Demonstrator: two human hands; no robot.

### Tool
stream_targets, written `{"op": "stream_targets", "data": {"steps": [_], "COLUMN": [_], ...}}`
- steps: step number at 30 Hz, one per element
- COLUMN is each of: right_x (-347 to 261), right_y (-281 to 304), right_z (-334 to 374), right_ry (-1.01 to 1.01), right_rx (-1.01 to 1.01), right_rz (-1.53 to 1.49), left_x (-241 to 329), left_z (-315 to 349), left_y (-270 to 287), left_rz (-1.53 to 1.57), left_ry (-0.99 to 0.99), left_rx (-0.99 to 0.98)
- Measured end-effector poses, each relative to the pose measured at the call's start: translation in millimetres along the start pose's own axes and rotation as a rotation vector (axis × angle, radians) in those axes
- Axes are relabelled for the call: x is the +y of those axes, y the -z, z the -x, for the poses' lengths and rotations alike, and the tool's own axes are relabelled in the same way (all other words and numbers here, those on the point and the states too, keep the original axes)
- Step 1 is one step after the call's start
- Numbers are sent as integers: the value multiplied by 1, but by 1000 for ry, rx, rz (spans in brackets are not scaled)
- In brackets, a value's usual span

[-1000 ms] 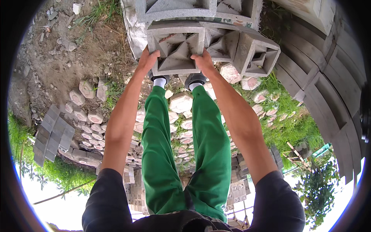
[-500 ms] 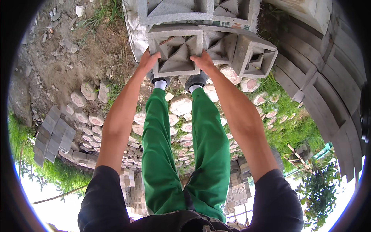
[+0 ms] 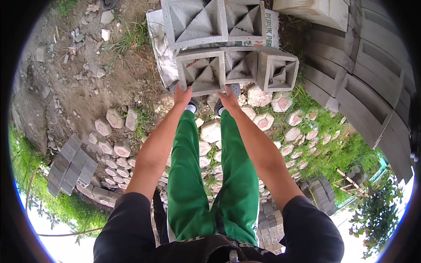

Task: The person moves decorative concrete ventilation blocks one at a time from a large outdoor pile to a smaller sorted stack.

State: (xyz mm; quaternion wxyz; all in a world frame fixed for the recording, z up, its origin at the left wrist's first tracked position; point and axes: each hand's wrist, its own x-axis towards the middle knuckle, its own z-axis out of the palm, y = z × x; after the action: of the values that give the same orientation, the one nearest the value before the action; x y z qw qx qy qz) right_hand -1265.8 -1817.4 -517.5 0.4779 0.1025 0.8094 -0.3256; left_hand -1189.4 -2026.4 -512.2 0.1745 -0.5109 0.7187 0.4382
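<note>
A square grey concrete ventilation block, with a pyramid-shaped recess in its face, stands right in front of my feet. My left hand is closed at its near left corner, thumb over the edge. At the near right corner my right hand grips in the same way. The block hides most of the fingers of both hands. A second block sits close against its right side, and a third, deeper block follows to the right. Beyond them, two more blocks rest on a white printed sack.
Grey clogs on my feet are close to the block. Hexagonal pavers cover the ground under me, with grass between. Stacked grey blocks rise on the right. Rubble and dirt lie to the left, near a pile of grey bricks.
The block in my hands has gone down and now lines up with its neighbours. My hands have slid from its sides to its near corners.
</note>
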Motion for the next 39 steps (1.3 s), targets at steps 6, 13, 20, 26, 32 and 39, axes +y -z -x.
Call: {"op": "stream_targets", "data": {"steps": [6,13,20,26,32,39], "right_x": [-62,-107,-152,-112,-54,56], "right_y": [22,75,122,136,186,228], "right_z": [114,269,406,459,486,535], "right_ry": [24,55,291,310,304,303], "right_rx": [-70,-150,136,348,517,732], "right_rz": [-294,-800,-740,-871,-1036,-1228], "left_x": [6,104,162,169,215,265], "left_z": [97,251,326,332,384,450], "left_y": [55,162,235,225,191,83], "left_rz": [199,-157,-163,-233,-243,-245], "left_ry": [-75,-397,-567,-718,-907,-1005], "left_rx": [-136,-275,-261,-238,-302,-460]}}
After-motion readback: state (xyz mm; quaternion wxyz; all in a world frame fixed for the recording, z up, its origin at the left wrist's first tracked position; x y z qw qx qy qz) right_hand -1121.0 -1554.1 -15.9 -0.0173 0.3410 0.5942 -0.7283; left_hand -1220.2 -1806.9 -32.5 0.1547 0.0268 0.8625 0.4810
